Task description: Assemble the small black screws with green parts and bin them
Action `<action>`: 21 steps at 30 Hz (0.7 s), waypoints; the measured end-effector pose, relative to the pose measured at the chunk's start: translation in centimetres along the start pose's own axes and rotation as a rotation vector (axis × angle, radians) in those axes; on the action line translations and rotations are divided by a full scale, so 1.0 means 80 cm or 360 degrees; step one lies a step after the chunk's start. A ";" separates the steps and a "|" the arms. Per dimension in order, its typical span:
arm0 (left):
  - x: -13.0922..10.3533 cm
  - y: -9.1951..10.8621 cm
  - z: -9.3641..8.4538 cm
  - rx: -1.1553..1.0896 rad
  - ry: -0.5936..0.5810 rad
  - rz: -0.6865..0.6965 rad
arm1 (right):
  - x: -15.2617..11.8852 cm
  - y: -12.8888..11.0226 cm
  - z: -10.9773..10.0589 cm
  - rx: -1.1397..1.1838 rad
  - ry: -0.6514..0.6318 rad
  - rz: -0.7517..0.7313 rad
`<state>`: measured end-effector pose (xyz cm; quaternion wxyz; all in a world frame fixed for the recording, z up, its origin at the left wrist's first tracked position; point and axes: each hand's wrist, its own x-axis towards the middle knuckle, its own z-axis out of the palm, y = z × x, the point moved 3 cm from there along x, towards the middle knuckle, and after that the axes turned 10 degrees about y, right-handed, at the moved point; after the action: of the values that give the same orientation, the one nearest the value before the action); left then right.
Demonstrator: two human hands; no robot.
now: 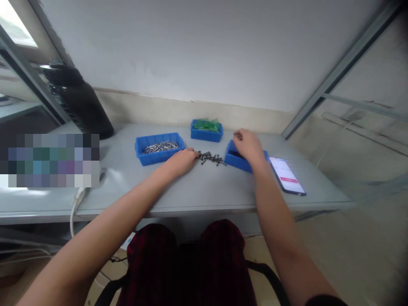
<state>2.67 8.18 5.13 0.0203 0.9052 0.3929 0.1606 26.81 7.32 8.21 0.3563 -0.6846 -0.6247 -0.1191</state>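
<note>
Seated at a grey surface (pixel 197 191) pushed against a pale wall, both bare arms stretched forward. Left hand (pixel 182 161) laid palm down, fingers loosely curled, fingertips touching the near end of a small heap of dark screws (pixel 212 159) lying loose on the surface between two trays; whether a screw is pinched under those fingertips cannot be told, too small and hidden by the knuckles. Right hand (pixel 247 145) draped over the blue bin (pixel 235 159) on the right, fingers bent down over its far rim and into it, covering most of its inside, so contents and any grip hidden; probably steadying or reaching in, judging by the wrist resting across the near wall. Just left of the left hand, a wider blue tray (pixel 158 148) filled with shiny silver nails or pins, touching or nearly touching the knuckles. Farther back, near the wall, a third blue tray (pixel 206 130) holding green pieces, well apart from both hands. Three trays spread in an arc around the loose screws, seemingly to keep each kind of part separate and within easy reach. To the right of the right wrist, a phone (pixel 287 175) flat on the surface, screen lit and facing up. At the back left corner, a large black bottle (pixel 79 102) standing upright. Below the surface edge, dark red trousers (pixel 188 263) on the knees.
</note>
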 end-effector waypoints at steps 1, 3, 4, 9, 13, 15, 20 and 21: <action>0.000 0.000 0.000 0.0002 0.0007 0.0004 | -0.001 -0.009 0.002 0.0124 0.0010 -0.0081; 0.001 -0.001 0.001 0.0012 0.0023 0.0000 | -0.005 -0.030 0.006 0.0366 -0.0056 -0.0238; 0.001 -0.002 0.003 0.0020 0.0029 -0.0008 | -0.008 -0.039 0.010 0.0452 -0.0108 -0.0292; 0.001 -0.002 0.009 0.0078 0.0097 -0.0035 | -0.025 -0.071 0.021 0.0603 -0.0312 -0.0460; -0.003 0.003 0.008 0.0217 0.0093 0.0015 | -0.029 -0.074 0.022 0.0616 -0.0376 -0.0446; -0.004 0.007 0.004 0.0253 0.0082 0.0039 | -0.029 -0.074 0.022 0.0607 -0.0408 -0.0432; -0.006 0.016 -0.010 0.0280 0.0103 0.0077 | -0.030 -0.074 0.027 0.0603 -0.0480 -0.0428; -0.006 0.016 -0.012 0.0285 0.0151 0.0087 | -0.029 -0.074 0.028 0.0591 -0.0473 -0.0440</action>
<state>2.98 6.84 6.12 -0.0838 0.9052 0.3813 0.1680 20.20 6.71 7.19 0.3606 -0.5258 -0.7687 0.0516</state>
